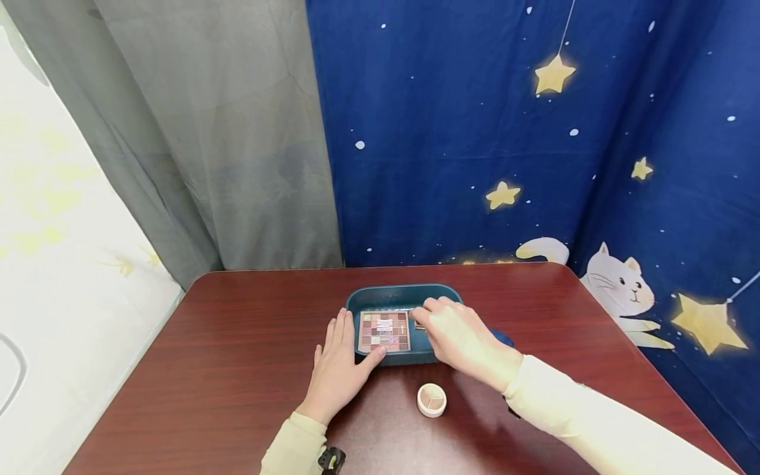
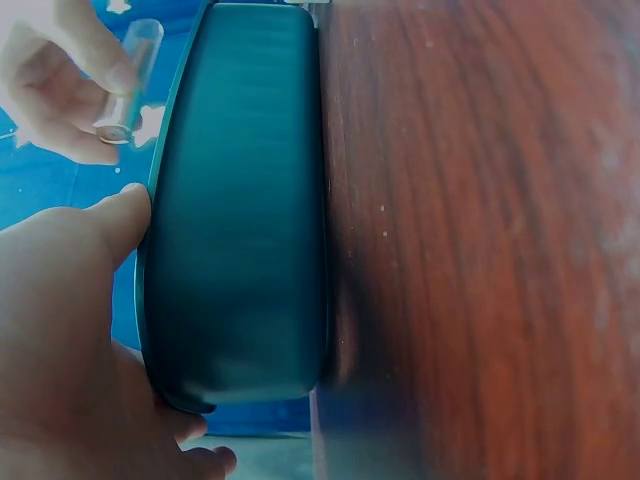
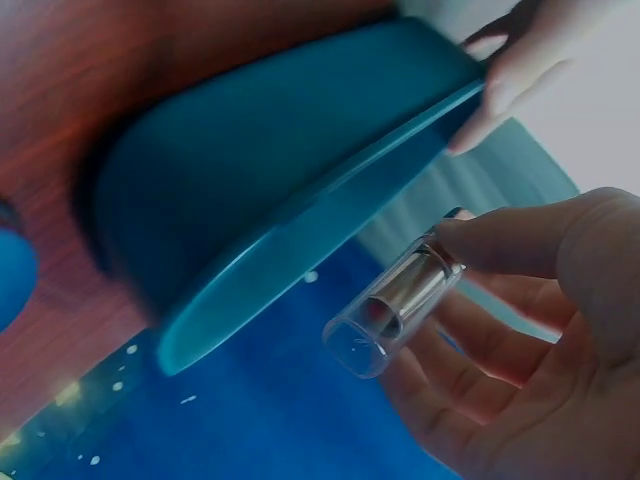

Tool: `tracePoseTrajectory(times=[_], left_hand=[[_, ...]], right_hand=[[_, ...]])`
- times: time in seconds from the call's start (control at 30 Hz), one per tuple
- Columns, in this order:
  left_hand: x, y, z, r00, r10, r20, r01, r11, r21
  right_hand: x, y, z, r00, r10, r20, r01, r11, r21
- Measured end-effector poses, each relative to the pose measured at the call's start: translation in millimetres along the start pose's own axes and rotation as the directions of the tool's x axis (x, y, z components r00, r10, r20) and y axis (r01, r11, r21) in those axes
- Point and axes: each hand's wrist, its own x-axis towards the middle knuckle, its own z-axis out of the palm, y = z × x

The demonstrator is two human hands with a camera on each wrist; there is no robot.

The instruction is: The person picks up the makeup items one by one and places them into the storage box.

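A teal plastic basket (image 1: 410, 358) sits on the table. My left hand (image 1: 340, 373) rests against its left end, with straight fingers along the side and the thumb at the front rim. Inside, on the left, lies an eyeshadow palette (image 1: 384, 332) with a grid of pink and brown shades. My right hand (image 1: 463, 336) is over the basket's right part, pinching a lipstick (image 3: 395, 300) in a clear tube between thumb and fingers. In the left wrist view the tube (image 2: 130, 85) appears above the rim. A round white compact (image 1: 431, 400) with divided beige shades lies in front.
A dark blue object (image 1: 502, 338) is partly hidden behind my right wrist; the right wrist view shows its rounded blue side (image 3: 15, 278). The reddish-brown table (image 1: 249, 369) ends at a grey curtain (image 1: 261, 165) and a blue starry curtain (image 1: 439, 132).
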Motion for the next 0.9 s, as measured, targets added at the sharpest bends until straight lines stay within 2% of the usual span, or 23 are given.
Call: tracePoseTrajectory(times=[0.23,0.4,0.53,0.9], left_hand=[[-1.3,0.9,0.4,1.0,0.004,0.006,-0.004,1.0,-0.003],[-0.1,2.4,1.2,1.0,0.001,0.007,-0.001,1.0,0.008],[1.4,1.6,2.8,1.0,0.003,0.002,-0.003,1.0,0.022],[-0.8,3.5,-0.9,1.0,-0.008,-0.006,0.008,1.0,-0.008]], right_hand=[[10,25,14,1.0,-0.022,-0.003,0.022,1.0,0.005],[17,39,21,0.999,-0.005,0.036,0.005,1.0,0.021],[24,48,29,0.997,0.008,0.072,-0.01,1.0,0.016],[39,67,52,0.995,-0.003,0.102,-0.001,0.999,0.042]])
